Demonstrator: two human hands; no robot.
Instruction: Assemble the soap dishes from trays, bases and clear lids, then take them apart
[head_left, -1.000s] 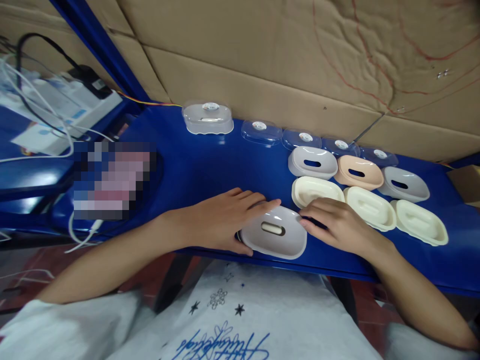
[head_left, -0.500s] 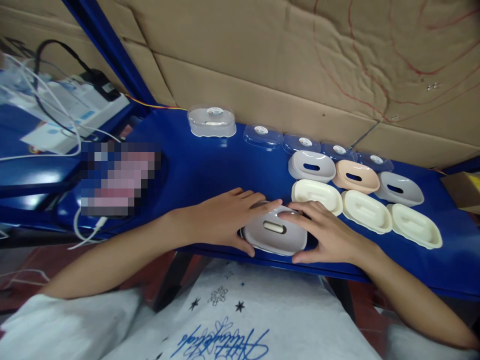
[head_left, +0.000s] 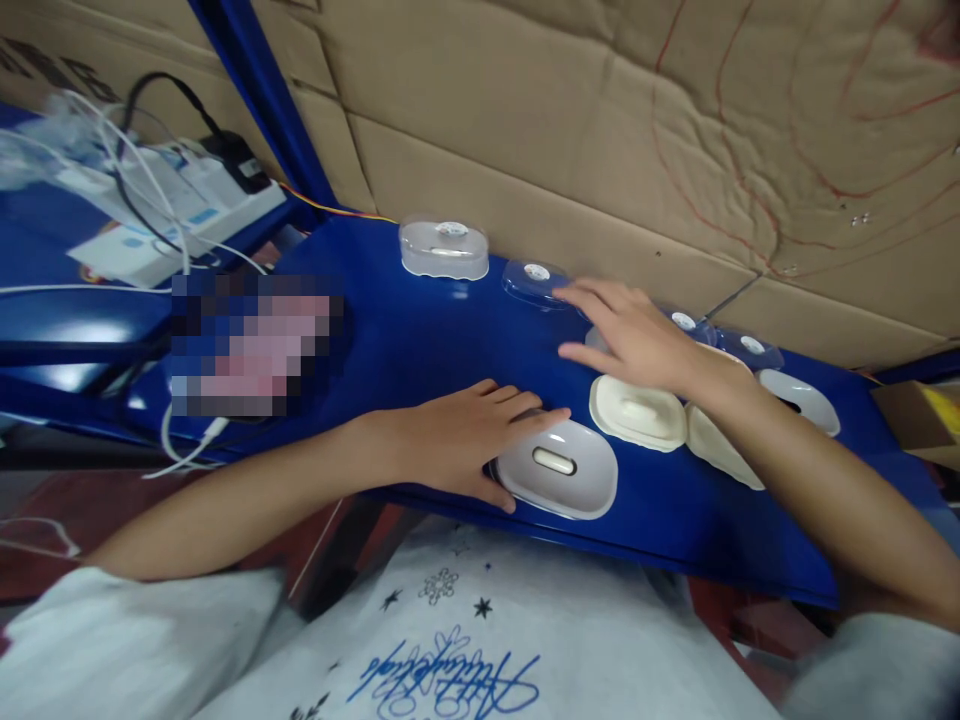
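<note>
My left hand (head_left: 454, 440) grips the left end of a grey oval soap dish (head_left: 592, 485), with its thumb at the front and fingers along the far rim. A cream bar shows through the slot in the dish's middle. Over the rear row my right hand (head_left: 626, 330) is stretched out, fingers apart, holding nothing. Its fingertips are by a clear lid (head_left: 531, 288) with a round sticker; whether they touch it I cannot tell. Beneath that hand, a grey tray (head_left: 595, 341) is mostly hidden. A cream base (head_left: 637, 412) with a raised bar lies in front of it.
A lidded soap dish (head_left: 442, 255) stands at the back left. More clear lids (head_left: 748, 347), a grey tray (head_left: 814, 400) and a cream base (head_left: 716, 445) lie rightward. A power strip (head_left: 150, 245) with cables sits left, near a blurred-out device (head_left: 262, 350). Cardboard (head_left: 487, 130) walls the back.
My right hand has left the grey soap dish and moved up and away to the clear lids at the back. My left hand stays on the dish. The view has shifted slightly.
</note>
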